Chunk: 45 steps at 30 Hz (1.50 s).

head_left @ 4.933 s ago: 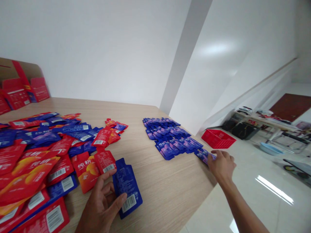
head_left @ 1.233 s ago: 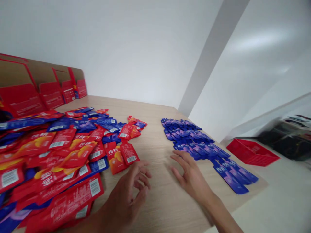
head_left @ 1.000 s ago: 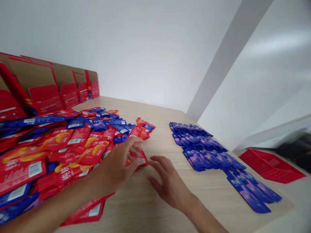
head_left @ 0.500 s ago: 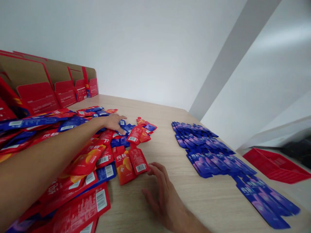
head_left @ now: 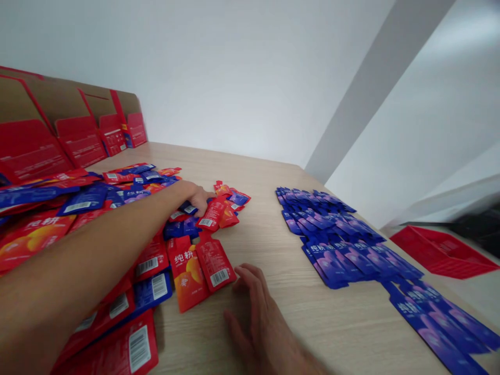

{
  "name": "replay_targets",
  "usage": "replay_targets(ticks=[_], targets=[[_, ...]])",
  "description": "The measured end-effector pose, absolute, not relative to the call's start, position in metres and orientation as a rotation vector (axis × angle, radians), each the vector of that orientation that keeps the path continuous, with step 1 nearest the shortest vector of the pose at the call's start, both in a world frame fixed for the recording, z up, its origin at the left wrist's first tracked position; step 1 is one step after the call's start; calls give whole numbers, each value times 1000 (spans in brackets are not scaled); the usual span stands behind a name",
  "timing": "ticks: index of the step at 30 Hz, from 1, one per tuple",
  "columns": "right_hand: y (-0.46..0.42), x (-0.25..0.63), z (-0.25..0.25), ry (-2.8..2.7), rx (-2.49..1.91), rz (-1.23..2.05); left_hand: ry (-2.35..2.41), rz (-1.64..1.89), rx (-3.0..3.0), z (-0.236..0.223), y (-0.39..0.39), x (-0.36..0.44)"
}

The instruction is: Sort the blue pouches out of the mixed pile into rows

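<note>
A loose pile of red and blue pouches covers the left half of the wooden table. My left hand reaches across it to the pile's far right edge, with the fingers curled down onto a blue pouch beside a small red pouch. Resting flat on the bare wood near the front, my right hand has its fingers spread and holds nothing, just right of a red pouch lying barcode up. Overlapping rows of blue pouches lie on the table's right side.
Flat red and brown cartons lean against the wall at the back left. A red plastic basket sits on the floor beyond the table's right edge. White walls close the back.
My left hand went from the near edge to the far right of the pile, and its fingers curled there. My right hand drew back from the blue rows and settled flat near the front.
</note>
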State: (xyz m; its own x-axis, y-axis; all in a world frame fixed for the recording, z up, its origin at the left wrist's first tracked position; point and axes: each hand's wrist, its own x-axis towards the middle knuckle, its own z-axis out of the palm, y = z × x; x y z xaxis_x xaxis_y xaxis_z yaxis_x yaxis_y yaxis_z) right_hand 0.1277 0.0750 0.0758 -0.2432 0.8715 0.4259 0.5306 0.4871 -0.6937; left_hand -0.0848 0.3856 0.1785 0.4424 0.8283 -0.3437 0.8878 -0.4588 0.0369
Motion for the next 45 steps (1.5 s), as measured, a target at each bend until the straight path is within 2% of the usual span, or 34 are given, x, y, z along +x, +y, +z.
replay_targets(ticks=[5,18,28,35,39,45], targets=[[74,130,87,-1989,-1186,599,1479,-587,2568,180,372,-84],[78,132,97,-1983,-1207,636,1456,-312,2817,180,367,-98],[79,130,99,-2027,-1184,613,1568,551,2698,240,357,-142],[80,127,100,-2061,-1201,566,1513,1361,2174,271,315,-144],[81,130,99,-1953,-1191,606,1372,1465,1746,258,259,-116],[71,137,109,-1780,-1233,412,1204,1202,1200,191,155,-71]])
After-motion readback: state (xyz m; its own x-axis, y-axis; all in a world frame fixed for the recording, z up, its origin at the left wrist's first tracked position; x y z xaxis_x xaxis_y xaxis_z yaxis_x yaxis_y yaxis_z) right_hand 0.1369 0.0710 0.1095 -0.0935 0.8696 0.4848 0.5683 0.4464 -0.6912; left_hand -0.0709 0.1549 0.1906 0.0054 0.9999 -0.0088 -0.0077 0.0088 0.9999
